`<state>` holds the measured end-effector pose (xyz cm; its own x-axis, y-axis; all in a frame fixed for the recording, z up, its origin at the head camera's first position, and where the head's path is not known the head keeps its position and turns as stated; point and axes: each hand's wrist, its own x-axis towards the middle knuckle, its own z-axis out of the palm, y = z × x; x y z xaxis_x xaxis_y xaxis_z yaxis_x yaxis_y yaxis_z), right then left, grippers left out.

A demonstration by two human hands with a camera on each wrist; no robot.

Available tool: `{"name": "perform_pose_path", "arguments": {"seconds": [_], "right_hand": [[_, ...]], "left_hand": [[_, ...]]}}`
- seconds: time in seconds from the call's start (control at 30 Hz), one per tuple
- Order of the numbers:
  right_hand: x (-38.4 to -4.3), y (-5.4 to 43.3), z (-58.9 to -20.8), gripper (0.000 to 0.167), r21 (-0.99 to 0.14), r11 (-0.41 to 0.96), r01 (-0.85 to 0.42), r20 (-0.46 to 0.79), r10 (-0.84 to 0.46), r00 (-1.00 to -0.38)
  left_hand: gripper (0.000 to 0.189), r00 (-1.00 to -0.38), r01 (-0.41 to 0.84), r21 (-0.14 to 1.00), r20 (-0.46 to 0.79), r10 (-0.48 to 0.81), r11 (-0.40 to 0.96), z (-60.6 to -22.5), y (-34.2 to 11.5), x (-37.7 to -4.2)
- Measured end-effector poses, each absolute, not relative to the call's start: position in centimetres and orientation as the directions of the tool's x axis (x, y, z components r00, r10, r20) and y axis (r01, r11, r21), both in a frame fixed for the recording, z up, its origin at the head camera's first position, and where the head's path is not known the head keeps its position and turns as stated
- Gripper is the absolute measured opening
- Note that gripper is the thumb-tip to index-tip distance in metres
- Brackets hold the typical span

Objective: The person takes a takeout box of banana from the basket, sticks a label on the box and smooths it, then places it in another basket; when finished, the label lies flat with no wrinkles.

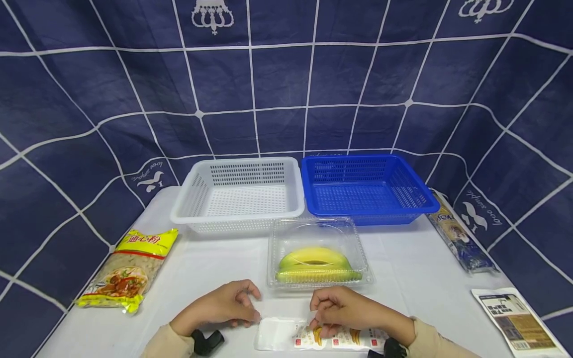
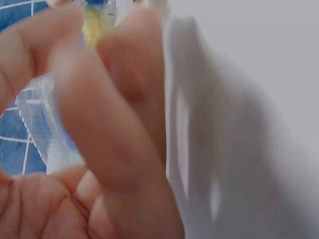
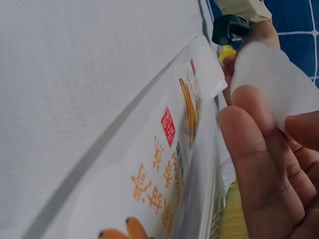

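Between thumb and fingers my right hand [image 1: 346, 309] pinches a small white rounded piece [image 3: 271, 74], thin like paper or a label. Under that hand lies a clear-and-white strip of labels [image 1: 275, 334] printed with bananas and red squares; the hand covers part of it. My left hand [image 1: 226, 304] hovers by the strip's left end, fingers loosely bent and holding nothing. Just beyond both hands sits a lidded clear plastic box [image 1: 353, 263] with yellow-green bananas [image 1: 315, 263] inside. In the left wrist view, the bent fingers [image 2: 109, 129] fill much of the picture.
Behind the box stand a white basket [image 1: 241, 219] and a blue basket [image 1: 371, 211], side by side. A yellow noodle bag [image 1: 127, 271] lies at left. On the right are a dark blue packet [image 1: 463, 238] and a white-and-brown pouch [image 1: 517, 320]. A blue checked curtain surrounds the table.
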<state>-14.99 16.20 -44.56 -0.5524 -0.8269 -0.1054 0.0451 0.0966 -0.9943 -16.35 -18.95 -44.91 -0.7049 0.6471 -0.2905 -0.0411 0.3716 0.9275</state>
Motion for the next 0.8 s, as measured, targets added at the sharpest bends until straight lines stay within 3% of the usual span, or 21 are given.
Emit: {"name": "perform_pose_path", "arguments": {"seconds": [0.17,0.33,0.47,0.7,0.8], "right_hand": [[-15.0,15.9,-44.7,0.014,-0.999,0.042,-0.011,-0.028,-0.829,-0.559],[-14.8,15.6,-44.7,0.006,-0.992,-0.044,-0.119,0.103,-0.823,-0.558],[-14.7,15.4,-44.4,0.012,-0.986,-0.062,-0.158,0.142,-0.806,-0.575],[-14.7,15.3,-43.9,0.024,-0.977,-0.098,-0.187,0.190,-0.793,-0.579],[-14.8,15.3,-43.3,0.020,-0.975,-0.083,-0.206,0.194,-0.768,-0.610]], "left_hand": [[0.061,-0.756,0.019,0.927,-0.232,0.613,0.375,-44.8,-19.5,-17.6],[0.061,-0.839,0.029,0.934,-0.171,0.517,0.356,-44.2,-18.9,-17.9],[0.058,-0.881,0.049,0.929,-0.132,0.454,0.366,-43.9,-18.3,-18.2],[0.055,-0.891,0.107,0.944,-0.049,0.451,0.313,-44.4,-17.7,-19.2],[0.058,-0.887,0.089,0.954,-0.054,0.459,0.286,-44.4,-17.4,-19.5]]}}
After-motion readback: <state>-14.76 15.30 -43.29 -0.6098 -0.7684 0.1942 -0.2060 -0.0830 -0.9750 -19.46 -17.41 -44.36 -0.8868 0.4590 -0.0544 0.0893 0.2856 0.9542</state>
